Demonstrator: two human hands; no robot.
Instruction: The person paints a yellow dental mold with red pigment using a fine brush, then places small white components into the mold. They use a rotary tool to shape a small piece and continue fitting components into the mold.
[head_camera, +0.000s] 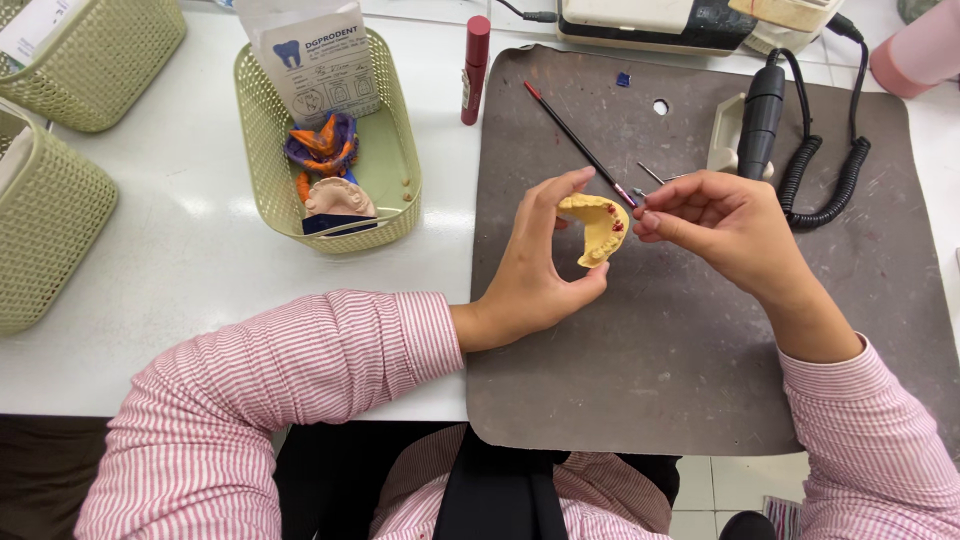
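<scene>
The left hand (540, 265) pinches a yellow dental cast (596, 228) above the grey mat (660, 350), while the right hand (715, 220) pinches a small pin (640, 193) against it. A loosened grip could likely drop and chip the cast. The green basket (395, 160) on the tabletop (190, 260) holds another cast, orange-and-purple impressions and a paper sheet.

Thing: yellow dental cast (597, 228), a horseshoe arch of moulded teeth
Marks: small red spots along the teeth on its right side
Pose: tilted, teeth facing up and right
Place: held above the grey mat (680, 350), pinched by thumb and fingers of the left hand (535, 270)
</scene>
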